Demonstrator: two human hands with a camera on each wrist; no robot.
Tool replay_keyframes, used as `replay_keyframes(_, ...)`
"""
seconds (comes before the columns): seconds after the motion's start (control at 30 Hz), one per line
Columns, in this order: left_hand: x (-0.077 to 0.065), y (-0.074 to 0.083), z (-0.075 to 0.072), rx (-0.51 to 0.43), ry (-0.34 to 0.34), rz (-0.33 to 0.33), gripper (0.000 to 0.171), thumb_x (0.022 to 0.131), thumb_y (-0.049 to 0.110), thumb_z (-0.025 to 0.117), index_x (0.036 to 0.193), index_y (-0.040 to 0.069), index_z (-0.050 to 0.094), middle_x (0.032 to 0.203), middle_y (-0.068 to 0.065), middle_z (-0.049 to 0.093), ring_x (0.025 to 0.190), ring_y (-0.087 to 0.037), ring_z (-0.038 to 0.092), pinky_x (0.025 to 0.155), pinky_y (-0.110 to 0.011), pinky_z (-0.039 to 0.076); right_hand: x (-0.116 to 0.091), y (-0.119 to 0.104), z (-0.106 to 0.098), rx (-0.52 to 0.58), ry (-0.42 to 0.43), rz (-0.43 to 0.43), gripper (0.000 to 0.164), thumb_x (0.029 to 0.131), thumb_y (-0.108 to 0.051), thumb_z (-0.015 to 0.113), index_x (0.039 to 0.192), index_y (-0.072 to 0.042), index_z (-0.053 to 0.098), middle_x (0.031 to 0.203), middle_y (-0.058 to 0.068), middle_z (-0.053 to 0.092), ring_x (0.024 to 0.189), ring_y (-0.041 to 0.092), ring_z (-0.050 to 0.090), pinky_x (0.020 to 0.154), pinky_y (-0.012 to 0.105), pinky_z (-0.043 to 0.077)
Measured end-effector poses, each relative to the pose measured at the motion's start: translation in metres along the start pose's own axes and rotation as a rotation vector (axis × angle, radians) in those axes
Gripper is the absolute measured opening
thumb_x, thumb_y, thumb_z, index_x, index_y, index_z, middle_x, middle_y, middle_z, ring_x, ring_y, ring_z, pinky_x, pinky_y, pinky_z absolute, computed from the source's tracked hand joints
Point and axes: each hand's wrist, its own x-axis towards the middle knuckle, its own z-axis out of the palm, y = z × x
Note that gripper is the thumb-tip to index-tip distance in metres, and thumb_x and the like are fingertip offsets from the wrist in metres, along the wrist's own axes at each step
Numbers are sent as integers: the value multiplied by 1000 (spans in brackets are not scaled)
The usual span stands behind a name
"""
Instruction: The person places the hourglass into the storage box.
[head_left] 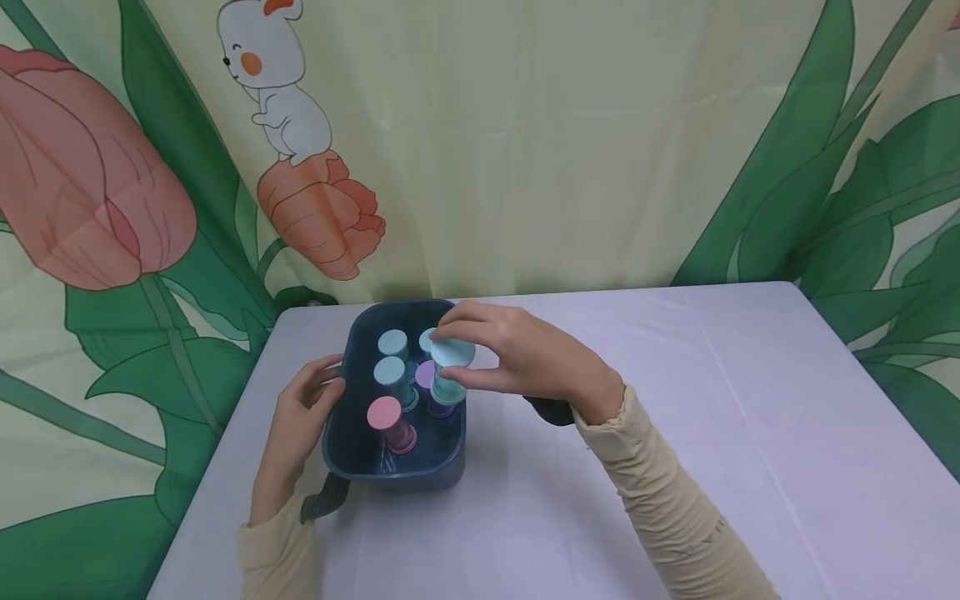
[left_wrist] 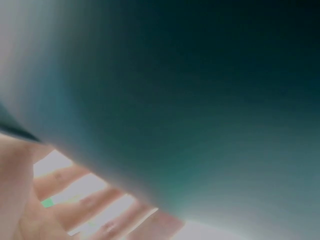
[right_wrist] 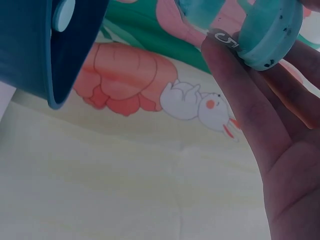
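Observation:
My right hand (head_left: 506,346) pinches a teal-capped sand timer (head_left: 453,353) between thumb and fingers, over the right side of a dark blue bin (head_left: 438,479). In the right wrist view, the same timer (right_wrist: 270,32) has a clear middle marked with a 5. Inside the bin stand a pink timer (head_left: 385,413), light-blue-topped timers (head_left: 390,371) and a purple-topped timer (head_left: 425,374), partly hidden behind the held one. Along the bin's left wall, my left hand (head_left: 300,417) rests with relaxed fingers at the rim. The left wrist view, mostly filled by the blurred bin, shows its fingers (left_wrist: 85,200) spread.
The bin stands on a table with a white cloth (head_left: 600,500), towards its left side. Behind the table hangs a curtain (head_left: 525,167) printed with tulips, leaves and a rabbit. Dark wrist straps (head_left: 326,498) show at both cuffs.

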Motion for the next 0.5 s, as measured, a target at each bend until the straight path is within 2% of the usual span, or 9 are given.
replay_keyframes(0.2, -1, 1, 0, -24, -1, -5, 51, 100, 39, 58, 143, 15, 50, 137, -11, 57, 123, -26, 57, 105, -50, 46, 4, -2, 4, 6, 0, -4, 34, 87, -17, 77, 116, -2, 69, 113, 6, 66, 105, 14, 63, 94, 21, 52)
replay_keyframes(0.5, 0, 0, 0, -28, 4, -1, 51, 99, 39, 58, 143, 14, 50, 138, -12, 57, 124, -29, 57, 105, -52, 45, 6, -1, 10, 40, -26, 27, 34, 88, -17, 76, 117, -2, 69, 114, 6, 65, 104, 13, 63, 93, 19, 51)
